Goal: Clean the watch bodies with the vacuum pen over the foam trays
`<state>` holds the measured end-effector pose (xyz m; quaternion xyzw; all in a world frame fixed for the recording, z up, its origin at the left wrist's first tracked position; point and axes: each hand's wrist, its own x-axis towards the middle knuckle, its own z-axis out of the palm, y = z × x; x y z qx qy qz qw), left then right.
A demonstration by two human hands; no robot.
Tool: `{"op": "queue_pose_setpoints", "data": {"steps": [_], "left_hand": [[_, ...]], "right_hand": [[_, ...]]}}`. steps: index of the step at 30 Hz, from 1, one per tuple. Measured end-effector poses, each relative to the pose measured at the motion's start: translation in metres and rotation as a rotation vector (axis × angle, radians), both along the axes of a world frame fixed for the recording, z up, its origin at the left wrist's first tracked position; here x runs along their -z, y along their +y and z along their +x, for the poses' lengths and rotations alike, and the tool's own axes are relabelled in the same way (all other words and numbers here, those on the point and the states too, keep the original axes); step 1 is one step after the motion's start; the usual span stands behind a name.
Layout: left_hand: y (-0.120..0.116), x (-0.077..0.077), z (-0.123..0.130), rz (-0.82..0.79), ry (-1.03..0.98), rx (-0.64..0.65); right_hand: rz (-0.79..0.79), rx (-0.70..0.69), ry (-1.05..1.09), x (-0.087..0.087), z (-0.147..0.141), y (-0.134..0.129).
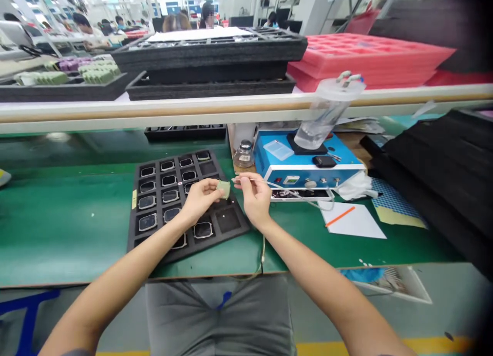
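My left hand (203,198) is closed on a small light-green block (224,189) roughly the size of a watch case, held above the tray. Close to its right, my right hand (254,195) pinches a thin pale pen-like tool (235,180) with its tip pointing at the block. Whether tip and block touch is too small to tell. A thin pale tube (295,192) runs from around the right hand toward the blue machine. Under both hands lies a black foam tray (220,238) with watch cases (147,222) in many of its pockets.
A blue bench machine (269,158) stands right, bearing a tilted clear cylinder (319,122). Beside it are a glass jar (244,154) and white paper with an orange stick (339,217). Overhead, a shelf edge (185,109) carries black trays (215,53) and red foam trays (370,63).
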<state>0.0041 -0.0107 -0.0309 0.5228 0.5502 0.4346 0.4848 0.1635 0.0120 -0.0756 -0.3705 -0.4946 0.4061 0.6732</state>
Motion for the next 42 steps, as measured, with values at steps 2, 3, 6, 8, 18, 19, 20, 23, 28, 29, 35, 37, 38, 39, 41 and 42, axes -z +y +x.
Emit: {"op": "queue_pose_setpoints", "data": {"steps": [2,3,6,8,18,19,20,23,28,29,35,37,38,39,41,42], "left_hand": [[0.003,0.009,0.002,-0.020,-0.057,-0.049],[0.003,0.012,0.003,-0.027,-0.090,-0.068],[0.001,0.014,0.006,-0.024,-0.178,-0.102],[0.000,0.013,0.006,-0.015,-0.208,-0.112],[-0.002,0.014,0.008,-0.020,-0.234,-0.117],[-0.003,0.014,0.008,-0.019,-0.232,-0.116],[-0.003,0.014,0.008,-0.019,-0.230,-0.115],[-0.003,0.015,0.008,-0.018,-0.232,-0.116],[-0.003,0.015,0.008,-0.011,-0.240,-0.114],[-0.003,0.015,0.008,-0.008,-0.239,-0.115],[-0.003,0.016,0.008,-0.006,-0.229,-0.118],[-0.003,0.016,0.008,-0.001,-0.215,-0.118],[-0.003,0.016,0.007,0.003,-0.210,-0.116],[-0.003,0.017,0.007,0.007,-0.205,-0.114],[-0.003,0.017,0.007,0.013,-0.194,-0.111],[-0.003,0.017,0.007,0.015,-0.186,-0.111]], "right_hand": [[0.030,-0.018,-0.064,0.003,0.000,-0.004],[0.039,-0.033,-0.093,0.004,0.000,-0.006],[0.056,-0.064,-0.141,0.006,0.001,-0.011],[0.059,-0.062,-0.156,0.005,0.002,-0.012],[0.073,-0.051,-0.194,0.007,0.003,-0.013],[0.073,-0.053,-0.190,0.007,0.003,-0.013],[0.071,-0.054,-0.186,0.008,0.003,-0.013],[0.054,-0.053,-0.178,0.008,0.003,-0.013],[0.046,-0.060,-0.169,0.008,0.004,-0.013],[0.048,-0.062,-0.165,0.008,0.003,-0.013],[0.040,-0.060,-0.168,0.010,0.003,-0.013],[0.037,-0.062,-0.165,0.011,0.003,-0.013],[0.036,-0.064,-0.163,0.011,0.003,-0.013],[0.036,-0.066,-0.159,0.011,0.003,-0.012],[0.036,-0.071,-0.152,0.011,0.003,-0.012],[0.038,-0.071,-0.149,0.011,0.003,-0.012]]}}
